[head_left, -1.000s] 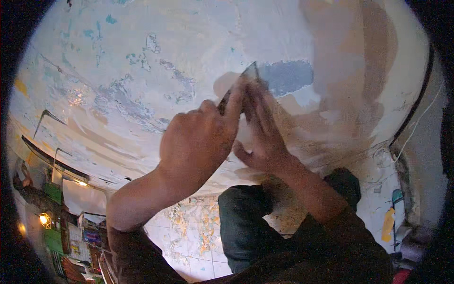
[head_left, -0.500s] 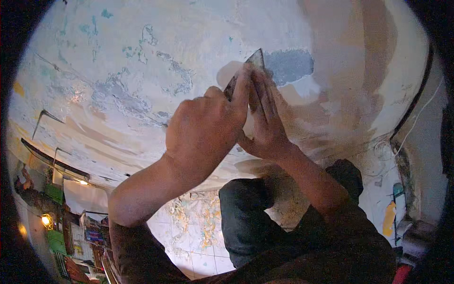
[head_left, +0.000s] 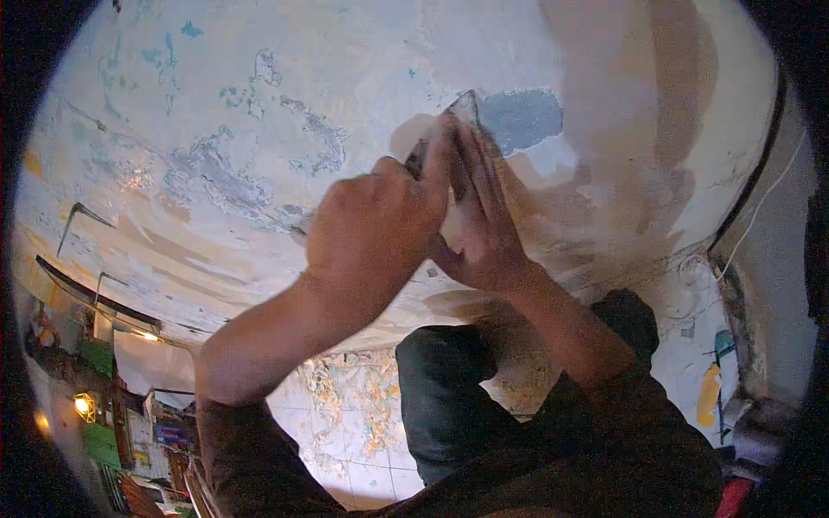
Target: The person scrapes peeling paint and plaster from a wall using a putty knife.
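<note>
Pale, patchy wall (head_left: 371, 52) spreads from 9 o'clock over the top to 3, bounded there by a dark strip (head_left: 758, 177); its surface reaches well past the hands toward 11 and 12. Legs in dark trousers (head_left: 440, 380) show below the forearms, at 6 and nearly 4. Worn bluish blotches mark the wall around 10; a grey patch (head_left: 522, 119) lies at 1, a brown band (head_left: 678, 104) at 2. White floor tiles (head_left: 371, 479), strewn with flakes (head_left: 380, 423), appear between 6 and 7; a lit lamp (head_left: 84, 406) glows at 8. Between 12 and 1, just beside the grey patch, a flat blade (head_left: 466, 105) lies against or very close to the wall. Near centre, the left hand (head_left: 376, 224) curls around it, index finger extended; the right hand (head_left: 488, 224), toward 2, presses straight, closed-up fingers along it, thumb apart.
</note>
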`<state>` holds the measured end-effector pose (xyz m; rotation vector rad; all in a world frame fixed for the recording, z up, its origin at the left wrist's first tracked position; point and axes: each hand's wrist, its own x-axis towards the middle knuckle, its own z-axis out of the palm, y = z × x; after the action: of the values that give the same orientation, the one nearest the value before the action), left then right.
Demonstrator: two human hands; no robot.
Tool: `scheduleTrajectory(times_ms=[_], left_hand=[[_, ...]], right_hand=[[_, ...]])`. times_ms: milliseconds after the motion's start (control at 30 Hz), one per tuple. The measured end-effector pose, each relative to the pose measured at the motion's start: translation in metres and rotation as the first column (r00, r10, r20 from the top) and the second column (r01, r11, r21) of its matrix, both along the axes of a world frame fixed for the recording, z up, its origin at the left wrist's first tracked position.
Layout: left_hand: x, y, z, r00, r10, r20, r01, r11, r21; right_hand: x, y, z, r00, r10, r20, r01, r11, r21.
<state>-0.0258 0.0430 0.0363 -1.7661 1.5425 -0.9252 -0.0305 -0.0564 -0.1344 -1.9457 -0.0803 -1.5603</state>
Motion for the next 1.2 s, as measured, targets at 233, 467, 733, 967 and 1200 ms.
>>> scheduleTrajectory(times_ms=[233,467,733,967,1200], left_hand=[[-0.001,-0.001,-0.001,0.999,0.043,0.015,-0.043,0.999,-0.016],[0.003,0.000,-0.002,0.991,0.129,0.030,-0.129,0.992,-0.004],[0.008,0.001,-0.003,0.998,0.055,-0.031,-0.056,0.998,-0.017],[0.014,-0.003,-0.005,0.993,0.104,-0.057,-0.106,0.994,-0.024],[0.008,-0.002,-0.004,1.000,-0.022,0.007,0.022,1.000,-0.014]], right_hand=[[0.001,0.000,0.001,1.000,0.005,0.000,-0.005,1.000,-0.018],[0.004,0.001,0.000,0.998,0.031,0.050,-0.030,0.999,-0.034],[0.001,0.000,0.001,1.000,0.000,-0.006,0.000,1.000,-0.023],[0.002,-0.003,0.001,0.998,-0.054,0.015,0.054,0.998,-0.027],[0.001,-0.005,0.004,0.999,-0.033,0.034,0.033,0.999,-0.008]])
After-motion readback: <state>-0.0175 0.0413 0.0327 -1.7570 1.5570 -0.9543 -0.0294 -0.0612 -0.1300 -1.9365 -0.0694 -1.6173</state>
